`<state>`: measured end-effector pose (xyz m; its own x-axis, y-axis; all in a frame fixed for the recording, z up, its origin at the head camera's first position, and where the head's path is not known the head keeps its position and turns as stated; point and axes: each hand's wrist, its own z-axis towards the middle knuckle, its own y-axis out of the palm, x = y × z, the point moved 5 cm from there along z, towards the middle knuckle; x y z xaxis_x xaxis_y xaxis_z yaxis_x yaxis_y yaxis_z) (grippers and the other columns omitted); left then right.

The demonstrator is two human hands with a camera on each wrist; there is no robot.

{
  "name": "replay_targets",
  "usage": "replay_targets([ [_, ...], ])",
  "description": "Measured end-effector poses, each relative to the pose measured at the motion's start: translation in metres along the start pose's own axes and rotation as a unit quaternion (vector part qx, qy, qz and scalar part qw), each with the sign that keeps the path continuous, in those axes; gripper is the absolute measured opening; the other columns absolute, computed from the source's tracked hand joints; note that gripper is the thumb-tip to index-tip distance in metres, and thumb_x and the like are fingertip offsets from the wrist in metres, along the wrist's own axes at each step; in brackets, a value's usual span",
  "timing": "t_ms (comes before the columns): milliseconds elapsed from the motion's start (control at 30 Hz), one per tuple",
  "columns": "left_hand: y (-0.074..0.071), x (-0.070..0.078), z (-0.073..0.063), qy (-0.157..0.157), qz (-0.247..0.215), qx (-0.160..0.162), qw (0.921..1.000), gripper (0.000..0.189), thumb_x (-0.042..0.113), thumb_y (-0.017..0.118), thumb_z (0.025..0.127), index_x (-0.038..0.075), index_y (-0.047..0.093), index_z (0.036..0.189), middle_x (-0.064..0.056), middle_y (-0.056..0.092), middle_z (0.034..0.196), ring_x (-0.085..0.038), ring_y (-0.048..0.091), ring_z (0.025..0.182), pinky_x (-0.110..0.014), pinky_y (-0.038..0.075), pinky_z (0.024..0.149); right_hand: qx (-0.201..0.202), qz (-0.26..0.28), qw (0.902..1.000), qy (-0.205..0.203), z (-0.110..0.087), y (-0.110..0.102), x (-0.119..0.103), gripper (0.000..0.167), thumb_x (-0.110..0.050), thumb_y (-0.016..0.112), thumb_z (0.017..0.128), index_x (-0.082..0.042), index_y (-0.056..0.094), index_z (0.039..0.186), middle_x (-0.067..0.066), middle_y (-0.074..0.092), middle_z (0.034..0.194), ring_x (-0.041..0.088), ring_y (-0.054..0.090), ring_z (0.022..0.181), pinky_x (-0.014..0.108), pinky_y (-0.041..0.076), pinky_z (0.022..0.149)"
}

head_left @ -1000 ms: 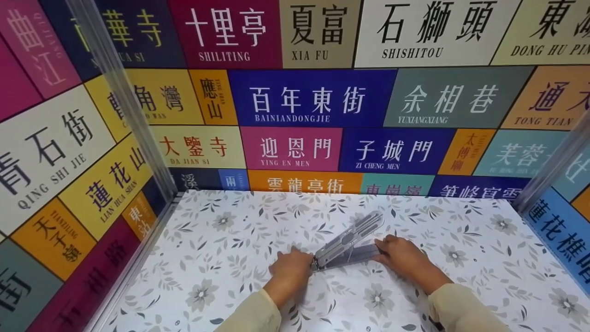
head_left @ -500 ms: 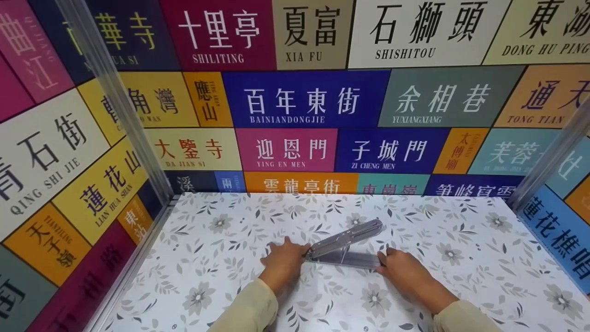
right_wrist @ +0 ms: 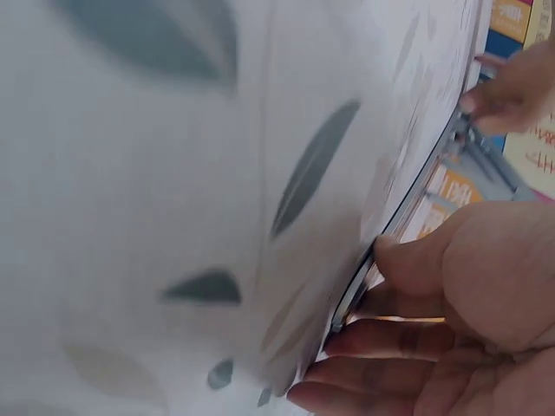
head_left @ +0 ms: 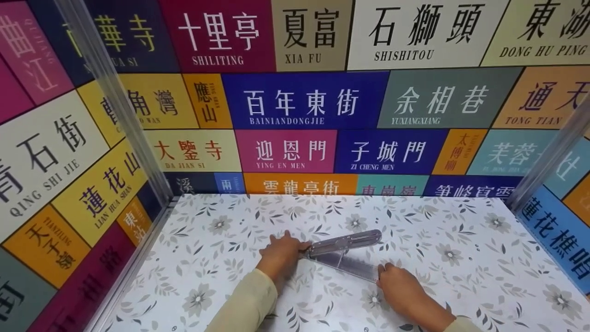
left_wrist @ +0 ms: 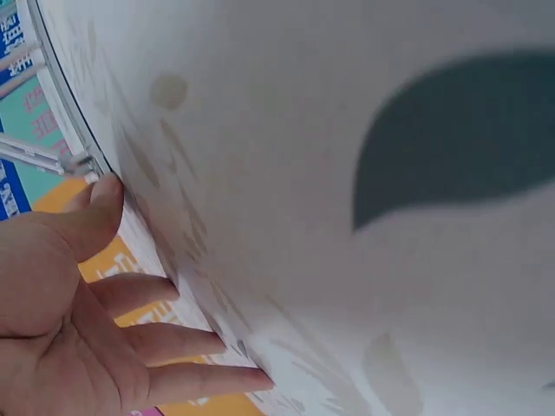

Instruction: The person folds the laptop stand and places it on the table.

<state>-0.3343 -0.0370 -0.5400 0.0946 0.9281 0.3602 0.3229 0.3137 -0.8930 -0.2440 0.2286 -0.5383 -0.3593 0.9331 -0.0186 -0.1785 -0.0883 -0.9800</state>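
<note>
A grey hinged folding device [head_left: 345, 243] with a long flat base [head_left: 355, 269], a slotted round-ended arm and a thin strut between them is at the middle of the table. Its arm stands raised at an angle off the base. At the hinge end, my left hand [head_left: 281, 251] pinches it between thumb [left_wrist: 106, 201] and index finger; the other fingers are spread straight along the tabletop. My right hand [head_left: 401, 288] grips the base's opposite end, thumb on the near side and fingers curled at the edge. The right wrist view shows the hinge [right_wrist: 458, 132] beside the left fingertips.
A tabletop [head_left: 221, 267] with a grey floral print lies under everything. Walls of colourful sign panels [head_left: 304, 99] rise behind and at the sides. Clear plastic corner posts [head_left: 124, 101] stand at the left and right.
The device has turned clockwise in the head view: its right end and my right hand have come nearer me. Its raised arm sits lower, and the left hand has shifted slightly left and away.
</note>
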Motion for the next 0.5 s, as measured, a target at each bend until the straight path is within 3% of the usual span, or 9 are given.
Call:
replay_targets([
  [100, -0.003, -0.004, 0.009, -0.004, -0.025, -0.002, 0.9997, 0.036, 0.031, 0.051, 0.107, 0.035, 0.060, 0.141, -0.015, 0.032, 0.165, -0.054, 0.021, 0.151, -0.079, 0.025, 0.110, 0.001, -0.009, 0.9998, 0.016, -0.003, 0.000, -0.007, 0.032, -0.012, 0.078, 0.087, 0.013, 0.069, 0.104, 0.015, 0.059, 0.078, 0.037, 0.065, 0.061, 0.046, 0.058, 0.054],
  [233, -0.005, -0.006, 0.020, -0.002, -0.027, -0.013, 0.9995, 0.042, 0.046, 0.055, 0.103, 0.025, 0.065, 0.139, -0.014, 0.031, 0.166, -0.052, 0.020, 0.152, -0.076, 0.024, 0.114, 0.009, -0.017, 0.9997, 0.017, -0.008, -0.002, -0.018, 0.028, -0.008, 0.077, 0.085, 0.015, 0.069, 0.100, 0.015, 0.059, 0.075, 0.037, 0.063, 0.057, 0.045, 0.057, 0.048],
  [367, -0.006, -0.006, 0.024, 0.018, 0.007, -0.026, 0.9995, 0.041, 0.024, 0.061, 0.102, 0.038, 0.061, 0.140, -0.016, 0.029, 0.166, -0.053, 0.020, 0.152, -0.077, 0.026, 0.112, 0.020, -0.029, 0.9992, 0.019, -0.011, -0.003, -0.026, 0.013, -0.004, 0.077, 0.080, 0.007, 0.070, 0.080, 0.011, 0.057, 0.071, 0.037, 0.062, 0.055, 0.047, 0.055, 0.046],
  [500, -0.007, -0.006, 0.026, 0.026, 0.025, -0.039, 0.9986, 0.052, 0.015, 0.060, 0.101, 0.046, 0.055, 0.142, -0.016, 0.027, 0.167, -0.052, 0.018, 0.153, -0.078, 0.024, 0.112, 0.005, -0.044, 0.9986, 0.030, -0.012, -0.002, -0.028, 0.015, -0.001, 0.077, 0.076, 0.001, 0.065, 0.066, 0.008, 0.054, 0.069, 0.036, 0.063, 0.056, 0.049, 0.055, 0.047],
])
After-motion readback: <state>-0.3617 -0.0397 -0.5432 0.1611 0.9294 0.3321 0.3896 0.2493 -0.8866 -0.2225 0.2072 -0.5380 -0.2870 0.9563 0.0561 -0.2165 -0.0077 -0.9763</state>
